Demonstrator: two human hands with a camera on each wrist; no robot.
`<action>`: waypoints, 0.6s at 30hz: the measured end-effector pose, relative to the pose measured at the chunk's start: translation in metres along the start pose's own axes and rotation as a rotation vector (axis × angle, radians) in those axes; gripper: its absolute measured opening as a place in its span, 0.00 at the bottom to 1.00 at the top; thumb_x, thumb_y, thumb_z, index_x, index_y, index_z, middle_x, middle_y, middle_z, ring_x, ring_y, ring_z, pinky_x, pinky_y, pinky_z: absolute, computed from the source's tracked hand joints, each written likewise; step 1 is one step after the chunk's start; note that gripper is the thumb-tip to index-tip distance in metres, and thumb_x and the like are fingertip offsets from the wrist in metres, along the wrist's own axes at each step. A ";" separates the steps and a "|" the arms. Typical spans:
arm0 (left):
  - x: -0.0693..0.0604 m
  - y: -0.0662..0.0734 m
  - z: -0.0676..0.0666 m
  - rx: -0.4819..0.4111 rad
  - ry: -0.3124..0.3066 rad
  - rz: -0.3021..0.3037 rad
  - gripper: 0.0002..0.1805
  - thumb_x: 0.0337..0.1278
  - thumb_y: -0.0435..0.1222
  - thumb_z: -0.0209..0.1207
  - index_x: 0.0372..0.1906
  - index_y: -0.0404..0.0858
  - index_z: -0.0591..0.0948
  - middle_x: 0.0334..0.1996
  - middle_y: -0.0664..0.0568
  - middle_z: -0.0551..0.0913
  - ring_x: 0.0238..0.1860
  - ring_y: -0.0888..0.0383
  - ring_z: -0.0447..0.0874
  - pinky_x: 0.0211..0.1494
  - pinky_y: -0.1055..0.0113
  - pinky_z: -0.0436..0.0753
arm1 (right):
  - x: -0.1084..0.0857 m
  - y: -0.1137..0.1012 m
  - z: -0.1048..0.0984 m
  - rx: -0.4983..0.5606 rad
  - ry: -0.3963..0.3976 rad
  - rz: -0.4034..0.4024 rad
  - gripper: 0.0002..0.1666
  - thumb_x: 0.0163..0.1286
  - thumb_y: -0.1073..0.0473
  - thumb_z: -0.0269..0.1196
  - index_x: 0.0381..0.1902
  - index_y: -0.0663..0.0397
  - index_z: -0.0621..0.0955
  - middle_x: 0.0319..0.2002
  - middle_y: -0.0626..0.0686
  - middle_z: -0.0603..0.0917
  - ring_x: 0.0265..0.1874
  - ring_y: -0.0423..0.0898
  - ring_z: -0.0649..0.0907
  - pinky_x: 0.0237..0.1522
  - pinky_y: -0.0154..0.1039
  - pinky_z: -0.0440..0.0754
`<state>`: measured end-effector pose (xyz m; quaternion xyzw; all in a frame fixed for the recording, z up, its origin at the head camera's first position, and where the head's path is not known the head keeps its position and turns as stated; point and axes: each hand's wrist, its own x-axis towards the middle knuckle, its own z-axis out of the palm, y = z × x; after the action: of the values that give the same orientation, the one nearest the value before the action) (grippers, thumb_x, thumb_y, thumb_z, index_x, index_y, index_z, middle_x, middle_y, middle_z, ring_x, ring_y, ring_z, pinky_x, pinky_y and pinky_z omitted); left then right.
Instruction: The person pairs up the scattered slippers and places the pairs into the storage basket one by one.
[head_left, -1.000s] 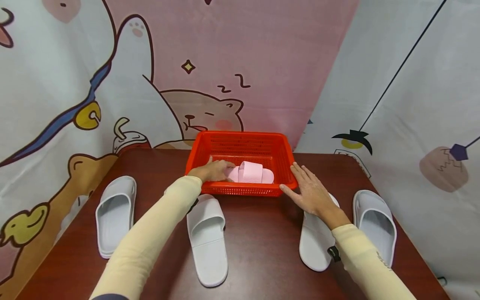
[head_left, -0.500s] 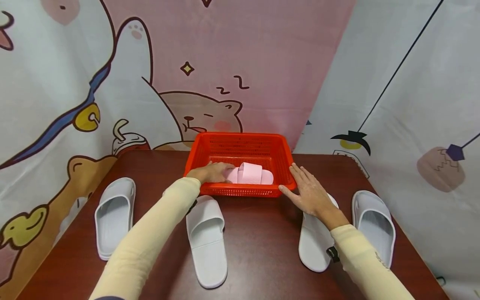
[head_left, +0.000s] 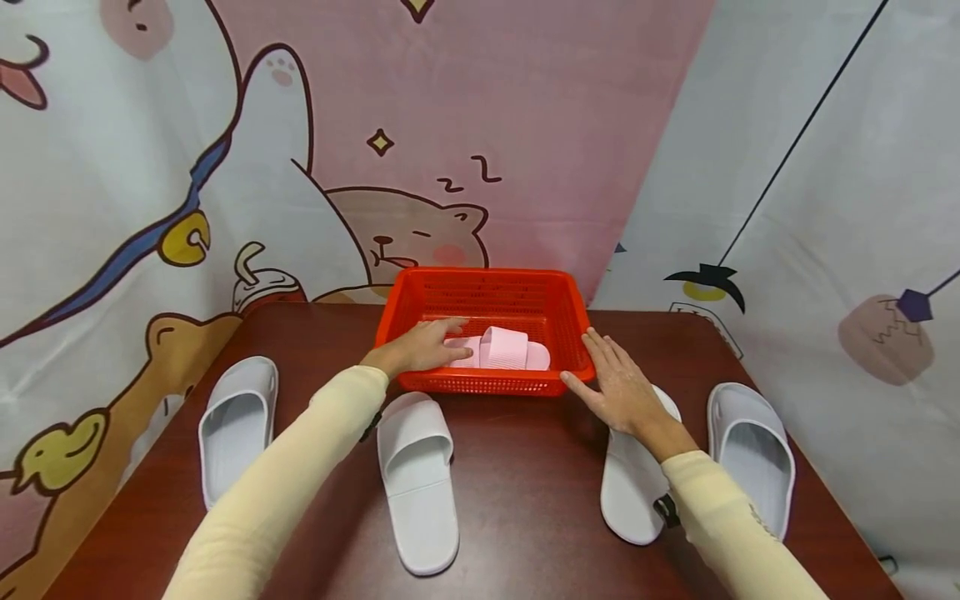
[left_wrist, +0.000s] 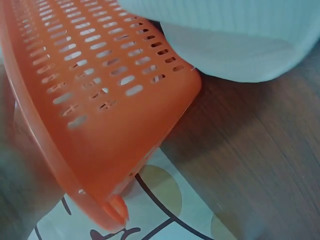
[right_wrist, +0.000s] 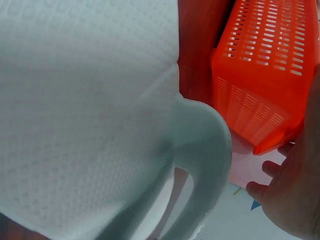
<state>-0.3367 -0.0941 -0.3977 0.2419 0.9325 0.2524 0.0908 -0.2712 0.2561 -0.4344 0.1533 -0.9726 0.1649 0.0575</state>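
Observation:
A pink slipper [head_left: 504, 348] lies across the bottom of a red perforated basket [head_left: 480, 382] at the back of the table. My left hand [head_left: 416, 346] reaches over the basket's left front corner. Its thumb and fingers are spread apart at the slipper's left end and grip nothing; whether they touch it is unclear. My right hand [head_left: 618, 385] has straight fingers resting along the basket's right front corner. In the right wrist view, the fingertips of that hand [right_wrist: 300, 185] show beside the basket [right_wrist: 270, 95]. The left wrist view shows the basket's outer wall [left_wrist: 130, 135] close up.
A white slide slipper [head_left: 422, 508] stands in front of the basket. Another white slide [head_left: 630, 492] lies partly under my right forearm. Pale grey clog-style slippers stand at the left [head_left: 238, 425] and right [head_left: 750, 458]. A printed curtain [head_left: 570, 125] hangs behind the table.
My left hand has lifted and drawn slightly left from the pink slipper, its fingers and thumb parting. The slipper, basket and right hand stay in place.

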 end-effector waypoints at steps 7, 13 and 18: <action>-0.014 0.006 0.004 0.102 0.057 0.032 0.43 0.66 0.64 0.53 0.78 0.46 0.65 0.74 0.48 0.67 0.74 0.44 0.62 0.76 0.44 0.53 | -0.002 0.002 0.002 0.029 0.059 -0.031 0.55 0.72 0.28 0.51 0.81 0.60 0.54 0.80 0.60 0.52 0.76 0.62 0.53 0.71 0.65 0.52; -0.024 0.013 0.003 0.138 0.093 0.047 0.46 0.64 0.67 0.50 0.79 0.46 0.63 0.75 0.47 0.66 0.75 0.46 0.60 0.77 0.46 0.49 | -0.006 0.001 0.002 0.030 0.101 -0.084 0.53 0.71 0.30 0.54 0.80 0.59 0.58 0.80 0.57 0.54 0.77 0.60 0.54 0.72 0.63 0.52; -0.031 0.014 0.005 0.147 0.169 0.070 0.45 0.64 0.66 0.52 0.79 0.46 0.63 0.75 0.47 0.66 0.74 0.45 0.63 0.75 0.45 0.54 | -0.009 -0.001 0.001 0.009 0.128 -0.127 0.50 0.72 0.32 0.55 0.79 0.58 0.62 0.79 0.57 0.57 0.76 0.60 0.56 0.72 0.61 0.53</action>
<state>-0.3024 -0.0964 -0.3933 0.2580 0.9439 0.2057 -0.0149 -0.2620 0.2573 -0.4366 0.2038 -0.9546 0.1747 0.1294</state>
